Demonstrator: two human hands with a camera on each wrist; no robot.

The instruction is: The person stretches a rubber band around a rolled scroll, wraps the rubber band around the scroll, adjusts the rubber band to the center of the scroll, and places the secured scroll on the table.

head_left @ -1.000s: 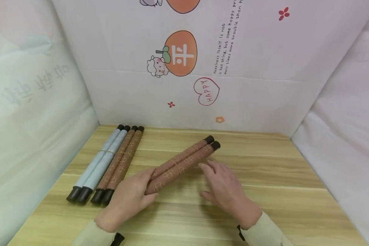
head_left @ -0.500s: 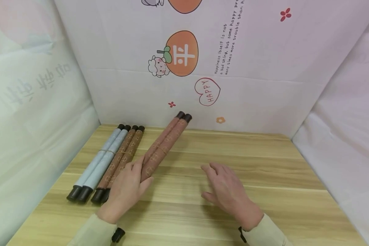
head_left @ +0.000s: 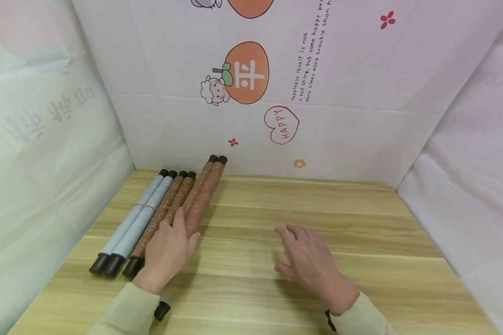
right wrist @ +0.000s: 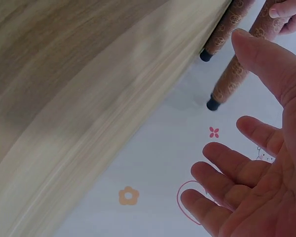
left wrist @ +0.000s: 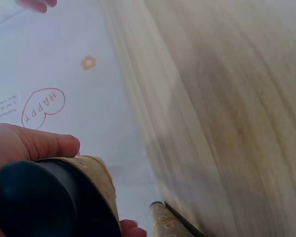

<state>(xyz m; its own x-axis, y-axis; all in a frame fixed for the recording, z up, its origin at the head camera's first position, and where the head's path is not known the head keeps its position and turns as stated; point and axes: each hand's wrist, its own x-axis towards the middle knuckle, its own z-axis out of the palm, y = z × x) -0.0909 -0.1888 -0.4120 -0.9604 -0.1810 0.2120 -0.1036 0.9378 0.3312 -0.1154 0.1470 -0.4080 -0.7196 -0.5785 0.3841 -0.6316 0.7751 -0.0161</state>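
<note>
My left hand (head_left: 167,251) grips the near end of a reddish-brown pair of patterned scrolls (head_left: 205,195) with black end caps, tied with a thin string. That pair is tilted, its far end raised, just right of a brown pair of scrolls (head_left: 151,228). In the left wrist view a black end cap (left wrist: 34,202) and my thumb fill the lower left. My right hand (head_left: 310,260) holds nothing over the table's right half; its spread fingers (right wrist: 227,163) show in the right wrist view. My left hand hides the near ends of the held scrolls.
Left of the brown pair lies a light-blue pair of scrolls (head_left: 136,214), tied with string. The wood-grain table (head_left: 339,209) ends against a white printed cloth backdrop (head_left: 343,130), with cloth walls on both sides.
My left hand has swung the reddish-brown scrolls leftward and turned them nearly parallel to the brown pair. My right hand has stayed almost still.
</note>
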